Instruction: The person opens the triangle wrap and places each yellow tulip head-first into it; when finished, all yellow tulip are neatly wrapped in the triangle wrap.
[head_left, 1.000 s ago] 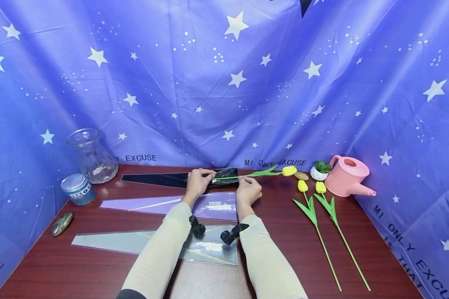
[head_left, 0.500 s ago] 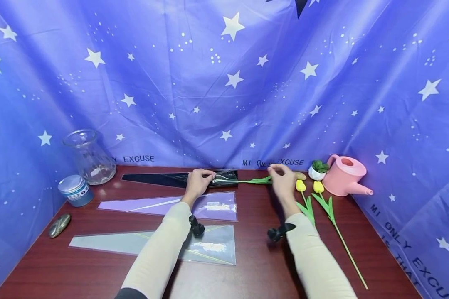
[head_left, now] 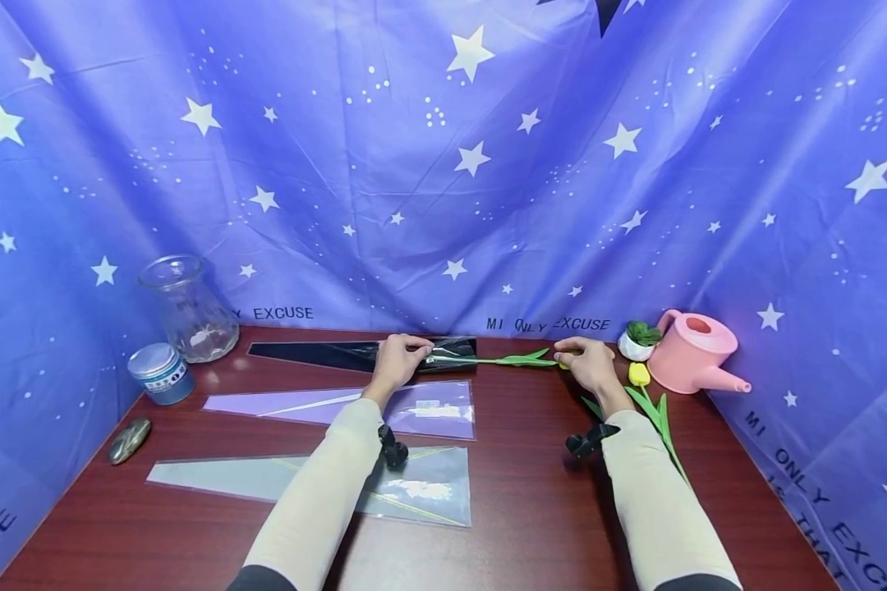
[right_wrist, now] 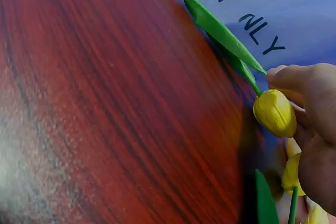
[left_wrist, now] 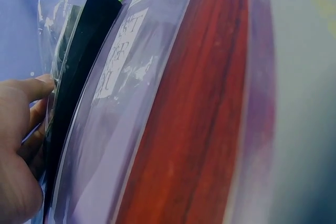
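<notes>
A black wrapping sleeve point(head_left: 318, 355) lies at the back of the table. My left hand point(head_left: 414, 349) pinches its open mouth, and in the left wrist view the left hand point(left_wrist: 23, 145) grips the black sleeve point(left_wrist: 79, 72) at its edge. A yellow tulip's green stem point(head_left: 488, 360) runs from that mouth to the right. My right hand point(head_left: 572, 355) holds the tulip at its bloom. In the right wrist view the bloom point(right_wrist: 274, 113) sits between thumb and fingers point(right_wrist: 302, 80), with the green leaves point(right_wrist: 220, 30) stretching away from it.
A purple sleeve point(head_left: 325, 404) and a clear sleeve point(head_left: 281, 480) lie nearer me. A glass vase point(head_left: 188, 308), a tin point(head_left: 161, 373) and a stone point(head_left: 129, 439) stand at the left. Right of my hand are more tulips point(head_left: 639, 374), a small potted plant point(head_left: 639, 338) and a pink watering can point(head_left: 691, 349).
My right hand has left the stem near the sleeve's mouth and moved right along the tulip to its bloom, which it now holds. The left hand has stayed on the sleeve's mouth.
</notes>
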Demonstrator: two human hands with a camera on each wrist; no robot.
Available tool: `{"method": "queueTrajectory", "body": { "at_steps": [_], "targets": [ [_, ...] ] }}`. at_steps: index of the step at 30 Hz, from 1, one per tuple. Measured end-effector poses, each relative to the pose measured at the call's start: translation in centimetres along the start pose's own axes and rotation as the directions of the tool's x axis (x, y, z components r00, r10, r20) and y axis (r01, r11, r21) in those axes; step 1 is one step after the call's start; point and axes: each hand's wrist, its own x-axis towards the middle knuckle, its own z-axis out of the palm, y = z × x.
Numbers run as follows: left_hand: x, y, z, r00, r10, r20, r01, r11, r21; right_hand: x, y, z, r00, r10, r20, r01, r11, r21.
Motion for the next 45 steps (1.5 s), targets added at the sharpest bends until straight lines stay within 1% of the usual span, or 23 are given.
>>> {"method": "queueTrajectory", "body": {
  "at_steps": [5, 9, 11, 15, 18, 22, 26, 28, 34, 40, 45],
  "targets": [
    [0.0, 0.0, -0.2, 1.000, -0.007, 0.000, 0.007, 1.000, -0.009, 0.2, -0.2, 0.2, 0.999, -0.029, 0.043, 0.030, 0.999, -0.031],
    [0.0, -0.2, -0.3, 1.000, -0.007, 0.003, 0.007, 1.000, -0.009, 0.2, -0.4, 0.3, 0.996, -0.058, 0.072, 0.065, 0.993, -0.103],
    [0.0, -0.3, -0.3, 1.000, -0.006, 0.001, 0.006, 1.000, -0.010, 0.1, -0.4, 0.4, 0.992, -0.098, 0.081, 0.108, 0.986, -0.131],
    [0.0, -0.5, -0.3, 1.000, 0.000, 0.000, 0.000, 1.000, -0.004, 0.0, -0.1, 0.8, 0.972, -0.211, 0.099, 0.225, 0.962, -0.154],
    [0.0, -0.7, -0.1, 1.000, 0.003, 0.002, -0.003, 1.000, 0.009, 0.0, 0.2, 1.0, 0.962, -0.254, 0.097, 0.266, 0.952, -0.152],
    [-0.2, -0.8, 0.0, 1.000, 0.003, 0.011, -0.003, 1.000, 0.007, -0.2, 0.4, 1.0, 0.964, -0.257, 0.071, 0.264, 0.957, -0.119],
    [-0.4, -0.7, -0.1, 1.000, -0.003, 0.017, 0.004, 1.000, -0.013, -0.3, 0.2, 0.7, 0.960, -0.276, 0.043, 0.279, 0.957, -0.082],
    [-0.4, -0.6, -0.2, 1.000, -0.003, 0.016, 0.003, 1.000, -0.006, -0.3, 0.0, 0.5, 0.958, -0.285, 0.036, 0.287, 0.955, -0.072],
    [-0.3, -0.3, -0.5, 1.000, 0.015, 0.026, -0.015, 1.000, 0.019, -0.1, -0.7, 0.6, 0.965, -0.256, 0.057, 0.258, 0.965, -0.035],
    [-0.1, -0.3, -0.6, 0.999, 0.028, 0.036, -0.029, 0.999, 0.025, -0.3, -1.4, 1.7, 0.966, -0.250, 0.069, 0.250, 0.968, 0.000],
    [0.0, -0.4, -0.7, 0.998, 0.008, 0.056, -0.010, 1.000, 0.022, -0.4, -2.1, 3.0, 0.963, -0.264, 0.046, 0.265, 0.964, -0.021]
  ]
}}
